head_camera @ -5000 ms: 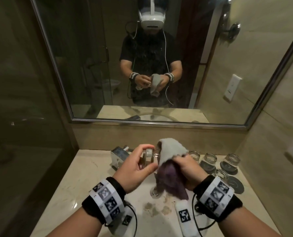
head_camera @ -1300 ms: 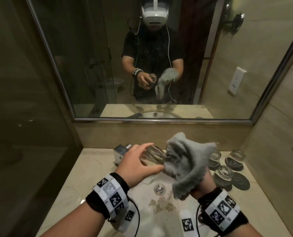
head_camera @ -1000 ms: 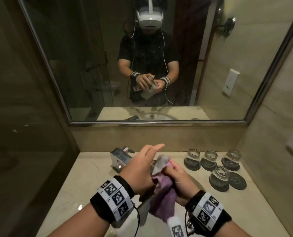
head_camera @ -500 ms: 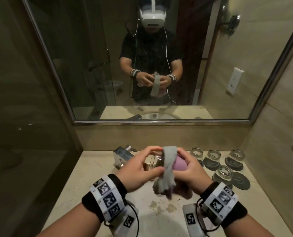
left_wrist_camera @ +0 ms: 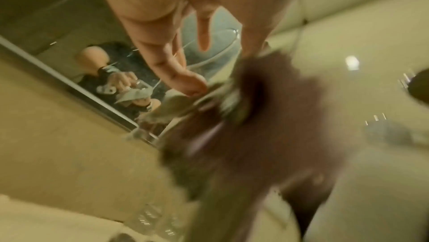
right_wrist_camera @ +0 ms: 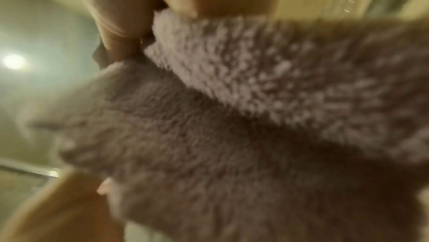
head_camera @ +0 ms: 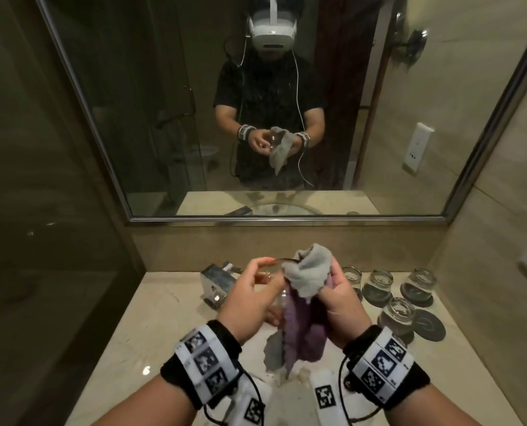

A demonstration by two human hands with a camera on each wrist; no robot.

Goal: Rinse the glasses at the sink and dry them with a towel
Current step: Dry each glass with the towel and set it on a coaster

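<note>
Over the sink my left hand [head_camera: 263, 292] grips a clear glass [head_camera: 269, 276] on its side, thumb on top and fingers underneath. My right hand [head_camera: 337, 292] grips a towel [head_camera: 309, 276], grey on one face and purple on the other. It pushes the bunched grey end against the glass's right end, and the purple part hangs down between my wrists. In the left wrist view the glass [left_wrist_camera: 209, 53] curves behind my fingers [left_wrist_camera: 176, 73], with the blurred towel [left_wrist_camera: 255, 136] below. The towel [right_wrist_camera: 232, 108] fills the right wrist view, pinched under my fingers [right_wrist_camera: 125, 26].
Several more glasses stand at the back right of the counter [head_camera: 151, 318], one of them [head_camera: 397, 315] nearest, beside an empty dark coaster [head_camera: 429, 325]. A chrome faucet [head_camera: 217, 282] is just left of my hands. A mirror [head_camera: 164, 118] covers the wall ahead.
The grey end of the towel has bunched up higher at the glass's end, and the purple side now hangs lower. Both hands stay together over the sink.
</note>
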